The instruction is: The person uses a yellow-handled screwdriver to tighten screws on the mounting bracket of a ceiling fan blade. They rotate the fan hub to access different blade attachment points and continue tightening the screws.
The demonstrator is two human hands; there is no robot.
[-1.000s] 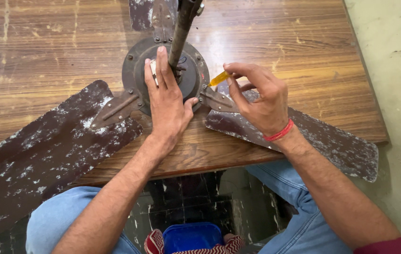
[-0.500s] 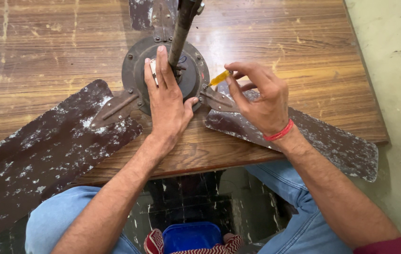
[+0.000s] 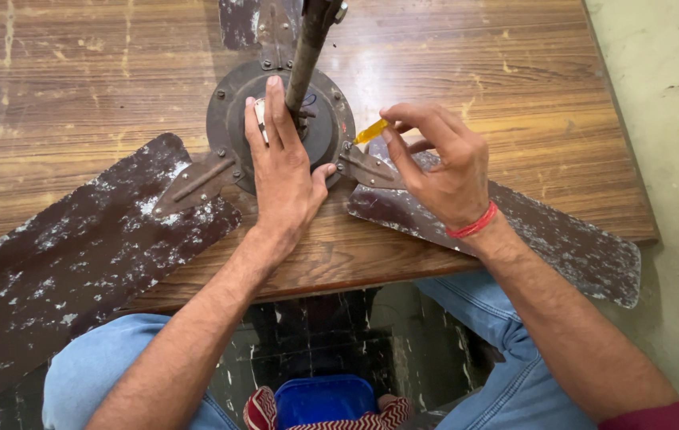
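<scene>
A worn wooden table [image 3: 84, 72] fills most of the view, and a dismantled ceiling fan is laid across it. The long brown blade [image 3: 68, 255] on the left, flecked with white, overhangs the near table edge; a second blade [image 3: 554, 239] runs out to the right beneath the right wrist, and the stub of a third [image 3: 240, 20] is seen at the top. At the centre sits the round motor housing [image 3: 232, 111], from which the down rod [image 3: 311, 40] rises toward the camera and hides part of the hub. The left hand [image 3: 283, 171] is pressed flat on the housing, fingers extended, nothing grasped. The right hand [image 3: 439, 163] is closed on a yellow-handled screwdriver [image 3: 371, 131], its tip set at the blade bracket [image 3: 371, 169]. Below the table edge a blue container [image 3: 323, 400] is seen between the knees
</scene>
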